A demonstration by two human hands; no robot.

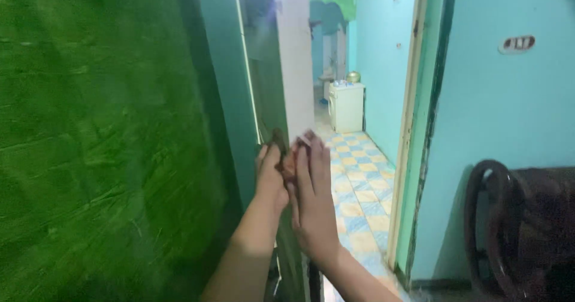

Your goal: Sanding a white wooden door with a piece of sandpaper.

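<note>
Turquoise walls frame a doorway onto a hall with a blue-and-yellow checkered floor [359,188], and both hands meet at the edge of a door.

Largest is the green wall [102,146] filling the left side; just right of it stands the door [266,68], seen nearly edge-on, a dark teal slab with a pale strip down its edge, swung beside the frame [410,128]. Down the hall sits a white cabinet [346,105]; a dark chair [521,230] shows at lower right. On the door edge, at mid-height, is a small dark handle [279,139], blurred. Left hand [269,179] reaches up with its fingers curled about that handle; whether they clamp it I cannot tell. Right hand [311,191] is raised flat beside it, fingers straight and pressed together, tips by the handle, holding nothing.
</note>
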